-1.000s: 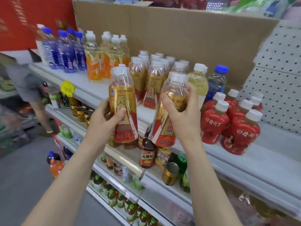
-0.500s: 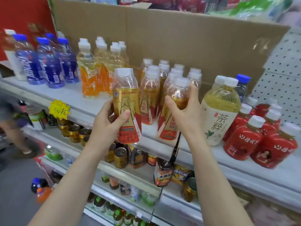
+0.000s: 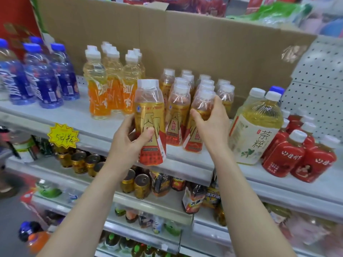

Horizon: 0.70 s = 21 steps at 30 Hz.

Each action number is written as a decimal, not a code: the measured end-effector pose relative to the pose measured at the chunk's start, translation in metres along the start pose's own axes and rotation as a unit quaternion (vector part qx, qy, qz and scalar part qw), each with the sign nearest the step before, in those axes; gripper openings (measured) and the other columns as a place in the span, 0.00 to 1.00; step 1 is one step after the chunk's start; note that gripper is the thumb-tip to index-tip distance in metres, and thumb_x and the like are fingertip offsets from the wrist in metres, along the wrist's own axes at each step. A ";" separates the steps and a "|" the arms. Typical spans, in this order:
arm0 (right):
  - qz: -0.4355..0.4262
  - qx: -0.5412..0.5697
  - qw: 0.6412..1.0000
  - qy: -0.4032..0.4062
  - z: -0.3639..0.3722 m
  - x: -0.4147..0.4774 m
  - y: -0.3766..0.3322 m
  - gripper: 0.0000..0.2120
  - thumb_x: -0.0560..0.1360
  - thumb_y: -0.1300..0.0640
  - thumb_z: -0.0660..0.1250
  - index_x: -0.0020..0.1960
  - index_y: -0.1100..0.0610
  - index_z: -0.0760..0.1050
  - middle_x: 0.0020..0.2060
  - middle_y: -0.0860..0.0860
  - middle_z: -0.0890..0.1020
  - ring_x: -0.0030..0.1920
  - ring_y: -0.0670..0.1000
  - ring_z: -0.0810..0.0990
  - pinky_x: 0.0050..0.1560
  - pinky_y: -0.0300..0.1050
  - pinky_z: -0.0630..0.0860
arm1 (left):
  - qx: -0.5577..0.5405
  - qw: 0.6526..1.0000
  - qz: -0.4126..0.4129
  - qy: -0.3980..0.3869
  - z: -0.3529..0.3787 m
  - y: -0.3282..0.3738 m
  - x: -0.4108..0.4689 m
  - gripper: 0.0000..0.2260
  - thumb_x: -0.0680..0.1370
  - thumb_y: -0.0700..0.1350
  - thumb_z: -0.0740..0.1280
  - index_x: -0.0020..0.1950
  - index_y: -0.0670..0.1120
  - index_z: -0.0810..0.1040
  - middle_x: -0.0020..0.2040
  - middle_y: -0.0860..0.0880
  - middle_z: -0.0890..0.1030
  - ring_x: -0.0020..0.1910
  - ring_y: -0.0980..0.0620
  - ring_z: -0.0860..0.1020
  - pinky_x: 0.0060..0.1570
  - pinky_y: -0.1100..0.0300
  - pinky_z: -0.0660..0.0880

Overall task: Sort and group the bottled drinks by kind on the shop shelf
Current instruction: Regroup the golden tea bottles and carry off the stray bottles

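Plainly, in the head view, the likeliest slip is sitting with the right hand (image 3: 211, 125): it is handling a tilted bottle (image 3: 194, 140) at the front of the packed gold-and-red group (image 3: 178, 108), the cap is leaning rightward, and the base is lying close to the front lip of the shelf (image 3: 185, 164). I judge that letting go before it is standing flat would be toppling it into its neighbours or off the lip towards the cans (image 3: 142, 184) below. Another hazard is waiting just to the right, where the big tea bottle (image 3: 258, 130) is standing just beside that wrist; a careless sweep of the forearm could be knocking it into the red bottles (image 3: 284, 156). The right hand is curling round the tilted bottle's shoulder, thumb on the near left side, fingers wrapping the far side below the white cap. The left hand (image 3: 128, 143) is gripping a second bottle (image 3: 149, 115) of the same kind round its lower label, thumb across the front and fingers behind; this one is hanging upright in the air before the shelf lip, left of the group and near the orange bottles (image 3: 100, 97), not yet placed. Whether the tilted bottle's base is touching the shelf I cannot tell.
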State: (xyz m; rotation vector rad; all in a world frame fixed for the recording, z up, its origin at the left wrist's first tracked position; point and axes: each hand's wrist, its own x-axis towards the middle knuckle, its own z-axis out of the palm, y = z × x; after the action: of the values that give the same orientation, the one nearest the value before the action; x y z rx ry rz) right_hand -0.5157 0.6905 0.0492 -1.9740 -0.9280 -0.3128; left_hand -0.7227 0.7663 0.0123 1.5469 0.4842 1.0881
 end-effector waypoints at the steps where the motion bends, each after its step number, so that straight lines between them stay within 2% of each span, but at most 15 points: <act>1: 0.001 0.000 1.000 0.001 0.002 0.003 -0.001 0.34 0.78 0.43 0.70 0.78 0.53 0.62 0.71 0.51 0.74 0.71 0.54 0.73 0.69 0.54 0.71 | 0.000 1.000 -0.002 0.000 -0.001 0.000 0.000 0.21 0.72 0.55 0.70 0.64 0.55 0.75 0.56 0.57 0.84 0.54 0.60 0.82 0.46 0.67 0.79; 4: 0.003 -0.004 1.000 0.005 0.010 0.009 -0.003 0.35 0.78 0.43 0.70 0.79 0.53 0.60 0.70 0.51 0.74 0.68 0.55 0.75 0.67 0.54 0.73 | -0.001 1.000 -0.003 -0.002 -0.002 -0.001 0.000 0.24 0.72 0.55 0.70 0.67 0.52 0.75 0.58 0.54 0.83 0.56 0.59 0.82 0.48 0.66 0.80; 7: 0.003 -0.012 1.000 -0.015 0.012 0.013 -0.003 0.37 0.79 0.42 0.69 0.80 0.53 0.57 0.72 0.52 0.72 0.68 0.57 0.75 0.66 0.55 0.73 | -0.002 1.000 -0.002 -0.004 0.000 -0.001 -0.001 0.22 0.72 0.53 0.70 0.66 0.52 0.75 0.57 0.54 0.83 0.55 0.59 0.82 0.47 0.67 0.79; 9: 0.005 -0.021 0.999 -0.040 0.006 0.011 -0.005 0.37 0.80 0.41 0.66 0.81 0.54 0.54 0.75 0.54 0.69 0.71 0.58 0.73 0.67 0.55 0.71 | 0.000 1.000 -0.001 -0.009 0.002 -0.002 -0.002 0.23 0.72 0.53 0.70 0.67 0.52 0.75 0.57 0.54 0.83 0.55 0.59 0.82 0.47 0.67 0.79; 11: -0.017 -0.037 0.999 -0.010 -0.005 0.005 -0.011 0.37 0.82 0.40 0.62 0.83 0.55 0.53 0.77 0.56 0.67 0.74 0.58 0.68 0.70 0.52 0.67 | 0.007 1.000 0.001 -0.014 0.006 -0.003 -0.003 0.27 0.71 0.54 0.71 0.70 0.51 0.73 0.59 0.55 0.83 0.57 0.57 0.81 0.50 0.64 0.80; 13: -0.075 -0.019 0.996 0.041 -0.018 -0.008 -0.026 0.35 0.81 0.38 0.61 0.81 0.53 0.57 0.73 0.55 0.71 0.72 0.56 0.70 0.69 0.50 0.67 | 0.020 0.999 0.009 -0.024 0.012 -0.002 -0.003 0.28 0.71 0.55 0.71 0.71 0.53 0.72 0.61 0.55 0.82 0.59 0.56 0.80 0.54 0.60 0.80; 14: -0.099 0.008 0.995 0.028 -0.023 -0.016 -0.036 0.34 0.80 0.35 0.60 0.80 0.50 0.59 0.70 0.53 0.73 0.68 0.54 0.72 0.67 0.51 0.70 | 0.026 0.999 0.014 -0.029 0.016 -0.002 -0.002 0.28 0.71 0.55 0.71 0.70 0.56 0.72 0.61 0.56 0.81 0.60 0.57 0.80 0.55 0.60 0.79; 16: -0.101 0.054 0.992 -0.055 -0.028 -0.031 -0.055 0.37 0.76 0.29 0.61 0.78 0.45 0.60 0.66 0.48 0.77 0.63 0.51 0.77 0.62 0.54 0.77 | 0.038 0.998 0.023 -0.040 0.029 0.000 0.000 0.26 0.71 0.56 0.72 0.68 0.64 0.71 0.61 0.61 0.79 0.60 0.62 0.78 0.54 0.64 0.79; 17: -0.093 0.053 0.991 -0.083 -0.030 -0.035 -0.059 0.39 0.74 0.28 0.63 0.78 0.45 0.59 0.66 0.47 0.78 0.63 0.51 0.78 0.61 0.55 0.78 | 0.048 0.997 0.031 -0.047 0.035 0.001 0.001 0.26 0.72 0.56 0.73 0.68 0.65 0.70 0.62 0.63 0.78 0.61 0.63 0.78 0.54 0.66 0.78; 19: -0.079 0.030 0.993 -0.086 -0.037 -0.036 -0.060 0.39 0.75 0.32 0.67 0.78 0.50 0.59 0.65 0.49 0.80 0.63 0.52 0.79 0.61 0.56 0.78 | 0.069 0.994 0.042 -0.069 0.047 0.001 0.006 0.28 0.74 0.55 0.74 0.72 0.61 0.69 0.63 0.65 0.77 0.62 0.66 0.76 0.54 0.69 0.76; 21: -0.059 0.036 0.995 -0.066 -0.050 -0.032 -0.051 0.32 0.76 0.35 0.69 0.71 0.51 0.64 0.55 0.47 0.83 0.54 0.50 0.82 0.55 0.55 0.80 | 0.101 0.987 0.058 -0.107 0.054 0.004 0.013 0.31 0.73 0.59 0.74 0.75 0.60 0.68 0.64 0.67 0.75 0.63 0.69 0.74 0.58 0.66 0.75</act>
State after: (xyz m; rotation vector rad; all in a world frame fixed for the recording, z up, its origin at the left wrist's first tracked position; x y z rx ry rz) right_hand -0.5673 0.6499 0.0914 -1.8959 -1.1288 -0.2145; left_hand -0.6723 0.7456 0.0240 1.8668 0.3685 0.9695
